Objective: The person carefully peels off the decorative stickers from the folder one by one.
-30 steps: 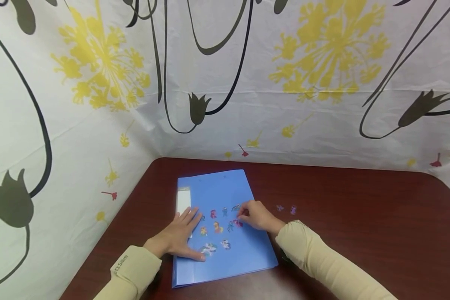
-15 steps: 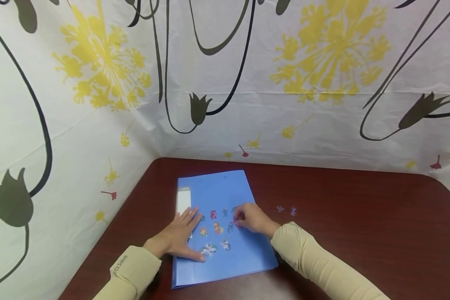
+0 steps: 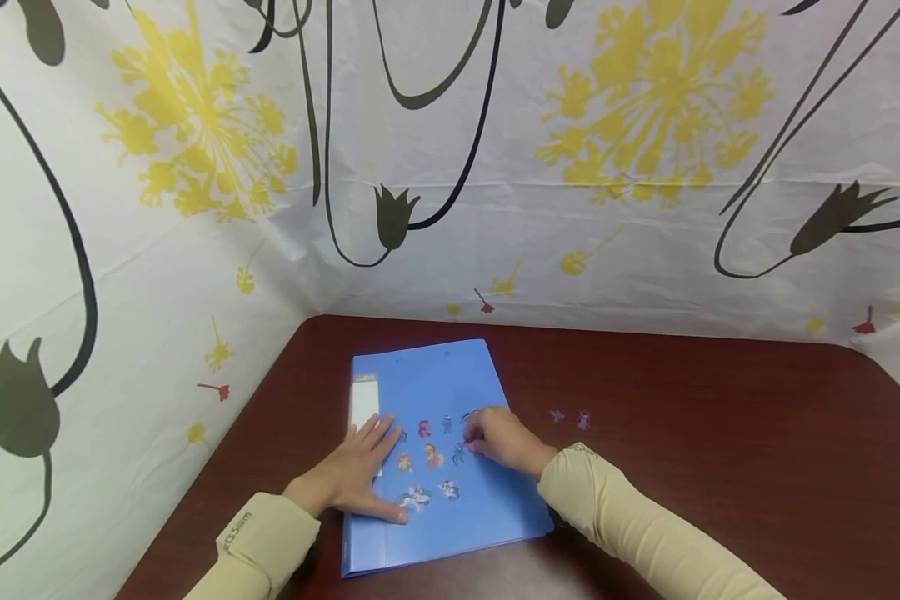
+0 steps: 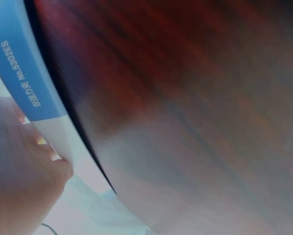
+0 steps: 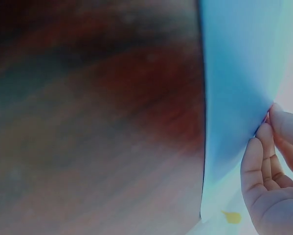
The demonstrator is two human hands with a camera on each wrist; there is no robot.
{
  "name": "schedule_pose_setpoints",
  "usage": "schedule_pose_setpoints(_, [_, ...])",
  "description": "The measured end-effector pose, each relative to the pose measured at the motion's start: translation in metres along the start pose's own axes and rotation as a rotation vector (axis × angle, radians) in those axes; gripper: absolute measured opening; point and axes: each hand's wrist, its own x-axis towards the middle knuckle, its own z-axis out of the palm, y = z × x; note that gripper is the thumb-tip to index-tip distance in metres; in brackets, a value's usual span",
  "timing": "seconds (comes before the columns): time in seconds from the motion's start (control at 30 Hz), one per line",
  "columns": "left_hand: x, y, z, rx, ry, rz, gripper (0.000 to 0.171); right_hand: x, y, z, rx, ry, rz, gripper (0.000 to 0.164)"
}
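A blue ring-binder folder (image 3: 487, 517) lies on the table with several cartoon pony stickers on its cover, among them an orange-yellow pony sticker (image 3: 433, 456) and a white pony sticker (image 3: 416, 498). My left hand (image 3: 351, 477) rests flat on the cover's left side, fingers spread, partly covering one small sticker. Over the right part of the cover, my right hand (image 3: 504, 440) pinches a small pink pony sticker between thumb and fingertips. Most of that sticker is hidden by the fingers; in the right wrist view only a thin edge shows at the fingertips (image 5: 266, 131).
Two small purple stickers, a winged-looking one (image 3: 557, 415) and a pony sticker (image 3: 583, 420), lie on the dark red table (image 3: 720, 467) to the folder's right. A white label (image 3: 365, 400) runs along the folder's left side. Patterned cloth (image 3: 450, 150) hangs behind and left.
My right hand has moved slightly left and its fingers have closed over the pink pony sticker, which showed beside them earlier. My left hand has stayed in place on the folder.
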Motion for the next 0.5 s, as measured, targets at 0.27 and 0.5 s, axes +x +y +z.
schedule_pose_setpoints(0.27, [-0.0006,-0.0002,-0.0007,-0.013,0.002,-0.006,0.117,0.0018,-0.0025,-0.0012,-0.035,-0.026,-0.003,0.003])
schedule_pose_setpoints(0.5, [-0.0005,-0.0001,0.0002,-0.013,0.003,-0.003,0.117,0.0034,-0.0010,-0.0015,-0.045,-0.053,-0.014,0.003])
